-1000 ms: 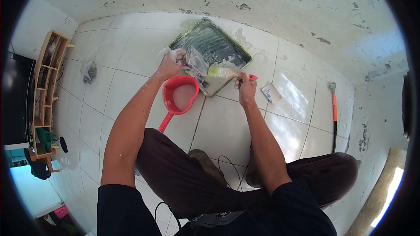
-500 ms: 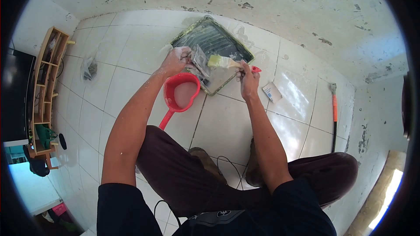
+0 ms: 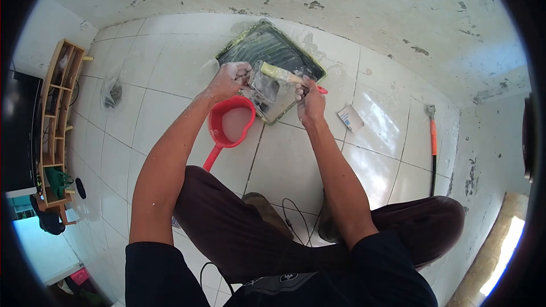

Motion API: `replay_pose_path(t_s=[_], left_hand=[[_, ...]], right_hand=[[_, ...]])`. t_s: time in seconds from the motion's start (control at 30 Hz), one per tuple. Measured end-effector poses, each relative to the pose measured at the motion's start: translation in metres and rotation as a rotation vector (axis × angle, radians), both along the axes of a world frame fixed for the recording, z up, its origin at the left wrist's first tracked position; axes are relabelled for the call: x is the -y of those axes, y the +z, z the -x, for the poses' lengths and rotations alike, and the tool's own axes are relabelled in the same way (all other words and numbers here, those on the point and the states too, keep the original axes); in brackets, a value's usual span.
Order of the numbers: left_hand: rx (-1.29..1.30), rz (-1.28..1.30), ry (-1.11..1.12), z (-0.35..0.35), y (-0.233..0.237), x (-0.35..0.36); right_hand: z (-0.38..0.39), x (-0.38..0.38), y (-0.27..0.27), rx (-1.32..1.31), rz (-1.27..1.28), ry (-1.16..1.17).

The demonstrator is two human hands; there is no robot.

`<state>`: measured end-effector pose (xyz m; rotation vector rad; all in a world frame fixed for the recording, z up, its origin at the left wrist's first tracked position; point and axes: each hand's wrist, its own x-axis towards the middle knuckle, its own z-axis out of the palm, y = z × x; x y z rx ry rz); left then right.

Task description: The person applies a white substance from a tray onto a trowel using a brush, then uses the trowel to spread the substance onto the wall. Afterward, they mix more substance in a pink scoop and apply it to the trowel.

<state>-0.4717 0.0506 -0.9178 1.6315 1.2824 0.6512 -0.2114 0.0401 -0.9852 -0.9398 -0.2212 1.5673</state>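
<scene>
I am crouched over a white tiled floor. My left hand (image 3: 228, 79), dusted white, grips a flat metal scraper blade (image 3: 265, 86) held upright over the near corner of a dark paint tray (image 3: 259, 42). My right hand (image 3: 310, 102) grips a paintbrush (image 3: 278, 73) with a red handle end; its yellowish bristles rest against the top edge of the scraper blade. A red heart-shaped scoop (image 3: 233, 124) with milky liquid sits on the floor just below my left hand.
A red-handled tool (image 3: 433, 142) lies by the right wall. A small white packet (image 3: 348, 118) sits right of my right hand. A wooden shelf unit (image 3: 56, 119) stands at the left, a plastic bag (image 3: 111, 94) nearby. The peeling wall runs behind the tray.
My right hand has moved left and brought the brush from beside the scraper onto its top edge. My left hand has tilted the blade more upright.
</scene>
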Motion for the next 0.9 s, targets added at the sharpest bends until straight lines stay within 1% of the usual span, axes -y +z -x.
replay_pose_path(t_s=[0.07, 0.1, 0.13, 0.17, 0.2, 0.23, 0.27, 0.33, 0.37, 0.4, 0.47, 0.53, 0.6, 0.67, 0.73, 0.77, 0.8, 0.83, 0.87, 0.9], left_hand=[[-0.012, 0.014, 0.001, -0.001, 0.005, 0.002], [0.036, 0.019, 0.030, 0.002, -0.003, 0.004], [0.084, 0.025, 0.059, 0.002, -0.003, 0.005], [0.082, 0.027, 0.061, 0.003, -0.005, 0.005], [0.094, 0.048, 0.132, 0.000, 0.001, 0.005], [0.107, 0.068, 0.206, 0.001, 0.002, 0.005], [0.107, 0.072, 0.213, 0.002, 0.000, 0.004], [0.025, -0.007, 0.275, 0.000, -0.007, -0.007], [0.030, -0.008, 0.274, -0.004, -0.007, -0.008], [0.054, 0.024, 0.297, -0.010, -0.002, -0.007], [0.078, 0.055, 0.319, -0.016, 0.005, -0.007], [0.029, 0.045, 0.361, -0.015, 0.006, -0.009], [0.028, 0.031, 0.395, -0.007, 0.001, -0.009], [0.024, 0.020, 0.428, -0.002, -0.001, -0.009], [0.018, -0.007, 0.462, 0.000, -0.001, -0.007], [0.015, -0.001, 0.465, -0.001, -0.002, -0.006], [0.066, 0.013, 0.497, -0.003, 0.000, -0.006], [0.119, 0.023, 0.526, -0.005, -0.001, -0.009], [0.121, 0.021, 0.523, -0.003, -0.006, -0.012], [0.081, 0.011, 0.480, 0.002, -0.021, -0.016]], right_hand=[[-0.001, 0.006, -0.009, 0.056, 0.045, -0.011], [-0.006, 0.008, -0.014, 0.134, 0.100, -0.002], [-0.012, 0.007, -0.021, 0.134, 0.099, -0.001], [-0.018, 0.008, -0.029, 0.233, 0.083, 0.000], [-0.022, 0.007, -0.033, 0.330, 0.064, 0.002], [-0.024, 0.008, -0.021, 0.274, 0.008, -0.006], [-0.023, 0.008, -0.011, 0.274, 0.011, 0.001], [-0.022, 0.004, 0.014, 0.137, -0.158, 0.007], [-0.019, 0.003, 0.027, 0.109, -0.190, 0.044], [-0.013, 0.003, 0.030, 0.113, -0.192, 0.042], [-0.002, 0.006, 0.037, 0.319, -0.286, 0.081], [-0.002, 0.010, 0.019, 0.293, -0.264, 0.075], [-0.012, 0.017, 0.003, 0.444, -0.199, 0.149], [-0.022, 0.016, -0.012, 0.464, -0.202, 0.142], [-0.021, 0.015, -0.007, 0.483, -0.202, 0.141], [-0.021, 0.011, -0.005, 0.394, -0.223, 0.115], [-0.021, 0.007, 0.005, 0.306, -0.244, 0.084], [-0.018, 0.005, 0.016, 0.237, -0.276, 0.101], [-0.014, 0.005, 0.019, 0.240, -0.278, 0.097], [-0.011, 0.005, 0.018, 0.304, -0.271, 0.098]])
